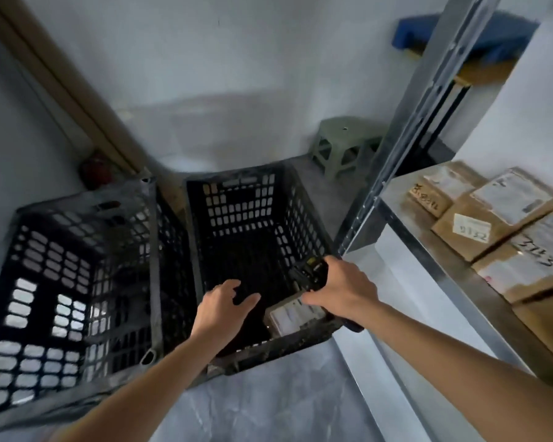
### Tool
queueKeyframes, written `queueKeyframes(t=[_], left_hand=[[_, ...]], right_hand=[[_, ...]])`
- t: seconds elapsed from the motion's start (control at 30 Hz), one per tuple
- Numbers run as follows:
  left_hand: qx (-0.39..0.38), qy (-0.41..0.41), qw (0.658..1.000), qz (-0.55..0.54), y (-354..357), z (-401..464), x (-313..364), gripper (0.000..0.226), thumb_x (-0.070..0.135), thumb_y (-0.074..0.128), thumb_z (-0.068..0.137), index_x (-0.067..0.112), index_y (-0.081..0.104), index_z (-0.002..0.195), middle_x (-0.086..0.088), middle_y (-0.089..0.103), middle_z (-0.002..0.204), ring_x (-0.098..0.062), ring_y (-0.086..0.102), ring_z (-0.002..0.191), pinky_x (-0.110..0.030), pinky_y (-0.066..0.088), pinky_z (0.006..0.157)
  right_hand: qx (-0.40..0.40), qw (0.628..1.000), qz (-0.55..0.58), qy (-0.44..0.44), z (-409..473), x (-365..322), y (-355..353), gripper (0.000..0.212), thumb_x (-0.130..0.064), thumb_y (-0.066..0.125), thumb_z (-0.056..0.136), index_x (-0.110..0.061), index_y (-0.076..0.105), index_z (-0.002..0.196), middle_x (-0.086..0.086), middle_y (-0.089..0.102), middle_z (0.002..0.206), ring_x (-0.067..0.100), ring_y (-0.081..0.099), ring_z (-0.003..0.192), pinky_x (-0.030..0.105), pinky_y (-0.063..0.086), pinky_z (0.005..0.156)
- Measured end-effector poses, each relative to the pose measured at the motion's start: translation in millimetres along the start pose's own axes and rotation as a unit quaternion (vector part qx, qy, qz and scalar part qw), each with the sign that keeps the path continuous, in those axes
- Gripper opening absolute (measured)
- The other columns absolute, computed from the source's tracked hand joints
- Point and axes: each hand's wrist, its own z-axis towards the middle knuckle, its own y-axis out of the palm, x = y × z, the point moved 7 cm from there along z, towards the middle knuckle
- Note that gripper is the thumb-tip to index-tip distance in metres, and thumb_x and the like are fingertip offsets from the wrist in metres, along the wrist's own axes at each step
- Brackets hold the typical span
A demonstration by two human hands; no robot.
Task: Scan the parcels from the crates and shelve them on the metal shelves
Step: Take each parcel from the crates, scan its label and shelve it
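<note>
Gripping the scanner in our right hand, we judged it best to aim squarely at the parcel lying at five o'clock in the crate, left hand spread, empty, ready to lift.

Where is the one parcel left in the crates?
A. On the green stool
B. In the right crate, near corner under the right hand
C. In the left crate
B: the parcel lies in the right crate, just below the right hand gripping the scanner.
</note>
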Motion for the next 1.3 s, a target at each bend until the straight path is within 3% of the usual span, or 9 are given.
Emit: queueKeyframes(t=[0.23,0.33,0.6,0.77,0.87,0.97,1.07,1.17,1.3], left_hand=[[-0.057,-0.025,0.997,0.039,52,71,-17,0.065,0.056,0.062,0.092,0.020,0.050,0.144,0.004,0.062,0.107,-0.016,0.061,0.096,-0.028,0.051,0.078],[-0.090,-0.039,0.994,0.048,74,89,-24,0.065,0.055,0.061,0.093,0.019,0.048,0.146,-0.001,0.064,0.124,-0.020,0.063,0.108,-0.028,0.050,0.081],[-0.199,-0.082,0.975,0.061,125,108,-39,0.050,0.050,0.058,0.097,0.016,0.057,0.134,-0.005,0.065,0.118,-0.020,0.062,0.098,-0.030,0.054,0.084],[-0.255,-0.120,0.959,0.039,152,109,-47,0.040,0.047,0.051,0.100,0.014,0.060,0.121,0.004,0.062,0.083,-0.021,0.068,0.084,-0.036,0.060,0.082],[-0.265,-0.127,0.956,-0.008,159,110,-43,0.035,0.037,0.051,0.102,0.011,0.062,0.123,-0.006,0.072,0.099,-0.022,0.069,0.086,-0.034,0.058,0.080],[-0.244,-0.141,0.959,-0.022,158,111,-48,0.029,0.032,0.055,0.100,0.012,0.063,0.119,-0.009,0.073,0.092,-0.018,0.068,0.072,-0.031,0.058,0.062],[-0.194,-0.152,0.968,-0.052,147,116,-54,0.024,0.027,0.056,0.097,0.015,0.067,0.114,-0.006,0.070,0.092,-0.019,0.068,0.080,-0.038,0.062,0.074],[-0.139,-0.148,0.976,-0.083,122,118,-50,0.027,0.024,0.057,0.096,0.020,0.066,0.122,-0.003,0.070,0.091,-0.017,0.067,0.077,-0.032,0.057,0.064],[-0.039,-0.132,0.984,-0.114,67,120,-30,0.030,0.025,0.062,0.094,0.019,0.065,0.124,-0.001,0.070,0.100,-0.021,0.068,0.088,-0.038,0.060,0.080]], right_hand=[[-0.075,0.996,-0.017,0.043,82,14,53,0.054,-0.048,0.084,0.069,-0.027,0.057,0.110,-0.004,0.065,0.104,0.025,0.065,0.099,0.040,0.057,0.086],[-0.097,0.993,-0.021,0.071,103,26,71,0.054,-0.047,0.085,0.070,-0.027,0.060,0.114,-0.003,0.066,0.108,0.025,0.064,0.104,0.036,0.053,0.087],[-0.162,0.980,-0.064,0.098,134,40,107,0.042,-0.043,0.083,0.077,-0.020,0.065,0.108,-0.002,0.068,0.106,0.020,0.056,0.089,0.033,0.047,0.073],[-0.188,0.975,-0.066,0.101,142,43,118,0.035,-0.043,0.082,0.079,-0.019,0.064,0.097,-0.005,0.064,0.089,0.013,0.058,0.076,0.027,0.038,0.055],[-0.185,0.977,-0.036,0.103,145,46,123,0.032,-0.038,0.082,0.076,-0.018,0.067,0.097,-0.002,0.069,0.090,0.012,0.063,0.077,0.026,0.046,0.060],[-0.171,0.979,0.007,0.108,144,48,124,0.031,-0.036,0.083,0.076,-0.019,0.068,0.097,-0.001,0.071,0.090,0.013,0.066,0.079,0.029,0.052,0.068],[-0.145,0.981,0.067,0.112,143,48,117,0.029,-0.036,0.085,0.074,-0.019,0.070,0.092,-0.002,0.071,0.089,0.014,0.066,0.083,0.031,0.057,0.076],[-0.118,0.980,0.111,0.116,141,42,104,0.030,-0.036,0.087,0.072,-0.020,0.071,0.092,-0.003,0.072,0.090,0.014,0.067,0.085,0.037,0.060,0.084],[-0.072,0.978,0.163,0.108,132,22,71,0.038,-0.036,0.088,0.069,-0.022,0.070,0.099,-0.003,0.071,0.092,0.015,0.067,0.086,0.029,0.054,0.072]])
